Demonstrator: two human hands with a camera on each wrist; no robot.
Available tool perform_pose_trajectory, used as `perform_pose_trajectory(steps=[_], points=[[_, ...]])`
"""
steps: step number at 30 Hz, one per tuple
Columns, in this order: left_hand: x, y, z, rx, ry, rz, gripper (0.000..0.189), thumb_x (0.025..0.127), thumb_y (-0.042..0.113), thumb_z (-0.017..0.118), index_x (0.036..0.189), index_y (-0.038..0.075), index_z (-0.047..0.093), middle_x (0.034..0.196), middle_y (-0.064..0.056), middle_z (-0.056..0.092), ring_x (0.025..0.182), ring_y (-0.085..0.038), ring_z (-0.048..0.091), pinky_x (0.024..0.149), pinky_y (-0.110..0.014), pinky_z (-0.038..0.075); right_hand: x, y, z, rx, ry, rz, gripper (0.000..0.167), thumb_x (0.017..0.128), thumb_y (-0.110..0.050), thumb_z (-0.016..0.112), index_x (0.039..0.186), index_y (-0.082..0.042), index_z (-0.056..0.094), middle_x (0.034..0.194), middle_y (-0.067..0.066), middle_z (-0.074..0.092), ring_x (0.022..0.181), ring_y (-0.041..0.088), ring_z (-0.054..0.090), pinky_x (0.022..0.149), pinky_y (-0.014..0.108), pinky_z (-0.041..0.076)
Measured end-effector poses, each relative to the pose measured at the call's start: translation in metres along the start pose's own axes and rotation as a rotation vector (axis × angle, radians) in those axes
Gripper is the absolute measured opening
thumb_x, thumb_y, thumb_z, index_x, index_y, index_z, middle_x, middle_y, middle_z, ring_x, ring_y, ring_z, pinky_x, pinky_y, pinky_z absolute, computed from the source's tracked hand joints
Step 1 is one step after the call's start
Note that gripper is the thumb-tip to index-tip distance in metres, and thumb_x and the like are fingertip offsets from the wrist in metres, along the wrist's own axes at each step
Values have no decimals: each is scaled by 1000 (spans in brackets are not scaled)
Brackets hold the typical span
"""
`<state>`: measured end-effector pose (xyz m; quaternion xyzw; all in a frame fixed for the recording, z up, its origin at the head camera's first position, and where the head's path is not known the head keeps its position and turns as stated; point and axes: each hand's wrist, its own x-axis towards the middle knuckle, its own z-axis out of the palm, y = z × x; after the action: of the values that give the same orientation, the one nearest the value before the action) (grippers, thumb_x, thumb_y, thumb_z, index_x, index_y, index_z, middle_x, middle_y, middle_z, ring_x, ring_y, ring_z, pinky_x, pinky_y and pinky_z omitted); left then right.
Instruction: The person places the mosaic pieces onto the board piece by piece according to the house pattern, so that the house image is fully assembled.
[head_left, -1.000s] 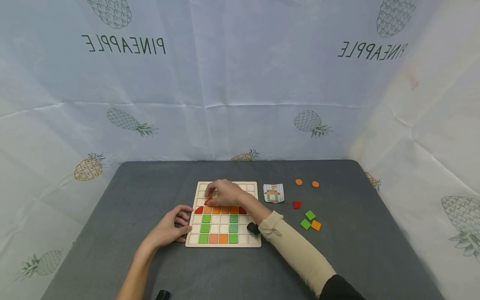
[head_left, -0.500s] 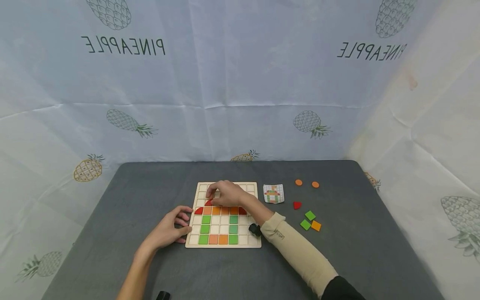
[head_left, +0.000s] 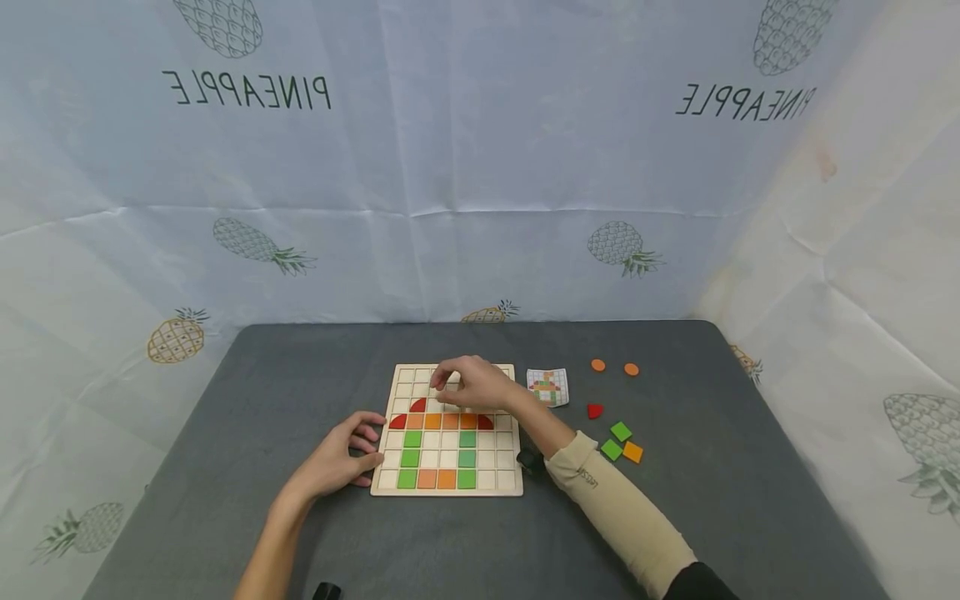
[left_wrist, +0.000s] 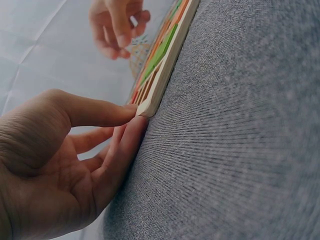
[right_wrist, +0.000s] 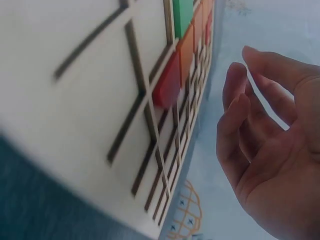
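Observation:
A wooden grid board (head_left: 487, 479) lies on the table with red, orange and green tiles in its cells. My left hand (head_left: 339, 458) holds the board's left edge; in the left wrist view the thumb (left_wrist: 100, 111) lies on the rim, fingers against its side and underside. Over the upper middle cells hovers my right hand (head_left: 483, 385), apart from the board, with loosely bent fingers and nothing between them. A red rounded tile (head_left: 417, 406) sits left of it, above the orange row (head_left: 450, 422). Red curved tiles (head_left: 397, 422) end that row. Green tiles (head_left: 410, 457) form two columns below.
Right of the board is a small pattern card (head_left: 547, 387). Farther right lie two orange discs (head_left: 597, 365), a red tile (head_left: 595, 411), two green squares (head_left: 620, 431) and an orange square (head_left: 632, 452). A black object (head_left: 327, 591) is at the front edge.
My right hand has let go of the red rounded tile, which stays in its cell, and has moved up and to the right. My left hand has stayed still.

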<state>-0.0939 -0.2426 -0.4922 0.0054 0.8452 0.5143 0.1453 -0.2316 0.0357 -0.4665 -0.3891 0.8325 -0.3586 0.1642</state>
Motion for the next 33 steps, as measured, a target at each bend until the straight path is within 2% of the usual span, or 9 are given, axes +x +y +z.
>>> perform_pose_trajectory(steps=[4,9,12,19,26,33], points=[[0,0,0,-2,-3,2,58,96,2,77,148,3,52,123,-19,52,102,-25,57,62,-37,66,-12,3,-7,-5,38,-22,24,106,-19,72,125,-6,75,120,8,77,69,7,65,73,23,54],[0,0,0,-6,-2,-4,58,96,2,77,148,3,52,123,-19,52,103,-25,57,63,-37,66,-30,4,-16,-44,99,-46,24,104,-20,74,124,-8,76,120,6,78,74,3,65,73,22,55],[-1,1,1,-6,-2,-8,58,96,3,77,149,4,52,124,-18,52,103,-25,57,63,-37,66,-45,4,-24,-61,129,-50,23,104,-19,74,124,-8,76,119,6,78,77,4,66,74,24,57],[-1,1,1,-6,-1,-14,58,96,3,77,149,4,52,124,-18,52,103,-25,57,63,-37,66,-85,7,-46,-117,196,-39,22,102,-17,76,122,-7,76,116,5,78,74,6,64,65,25,54],[-1,0,0,3,4,-21,59,96,4,78,149,4,52,124,-18,53,104,-25,57,64,-37,66,-124,13,-65,-122,222,50,21,102,-20,77,122,-13,77,119,3,78,81,5,66,64,26,56],[0,0,1,-2,4,-23,59,96,4,78,149,4,52,124,-18,52,103,-24,57,63,-37,66,-167,32,-78,-151,266,100,21,102,-18,77,121,-10,76,114,4,77,71,3,63,62,25,53]])
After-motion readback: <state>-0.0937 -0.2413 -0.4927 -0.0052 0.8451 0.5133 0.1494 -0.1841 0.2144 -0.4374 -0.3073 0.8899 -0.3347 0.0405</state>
